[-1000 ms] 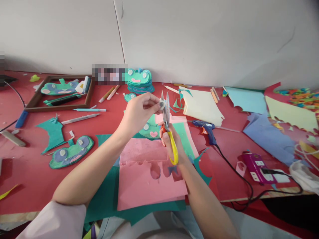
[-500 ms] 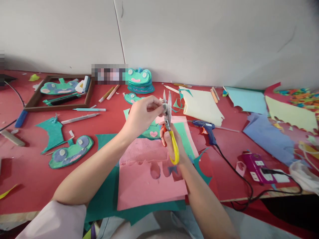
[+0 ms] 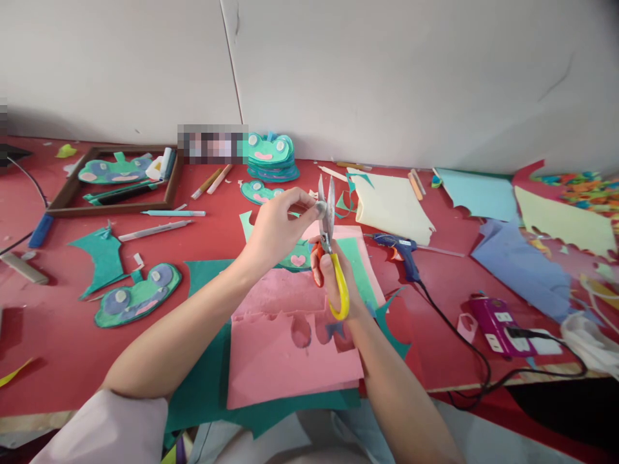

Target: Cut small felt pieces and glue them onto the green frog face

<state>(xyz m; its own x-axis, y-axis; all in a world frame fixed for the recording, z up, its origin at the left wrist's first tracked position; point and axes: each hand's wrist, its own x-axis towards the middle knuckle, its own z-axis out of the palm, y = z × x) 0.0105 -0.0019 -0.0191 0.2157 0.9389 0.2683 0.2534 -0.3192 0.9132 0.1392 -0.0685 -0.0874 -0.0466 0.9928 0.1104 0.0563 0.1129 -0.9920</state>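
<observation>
My right hand [image 3: 341, 270] is wrapped round the handles of scissors [image 3: 341, 290], one handle yellow and one orange-red. The blades point up and stand slightly apart. Beside them, the fingertips of my left hand [image 3: 285, 219] pinch a small greyish round piece [image 3: 321, 207], partly hidden by the fingers. Below my hands lies a pink felt sheet [image 3: 290, 377] with cut-out holes, resting on dark green felt [image 3: 206, 374]. Just behind the sheet, a green frog-shaped felt piece [image 3: 285, 261] with a pink heart is partly covered by my left hand.
Frog-shaped felt faces are stacked [image 3: 271, 158] by the wall, and another [image 3: 140, 296] lies left. A wooden frame [image 3: 111, 209] holds pens. Right are a blue glue gun [image 3: 399, 248], its cord, a purple power strip [image 3: 503, 325] and felt sheets [image 3: 525, 264].
The scissor blades have spread a little wider, and the yellow handle has swung slightly right. My left hand has shifted only slightly, still pinching the small piece.
</observation>
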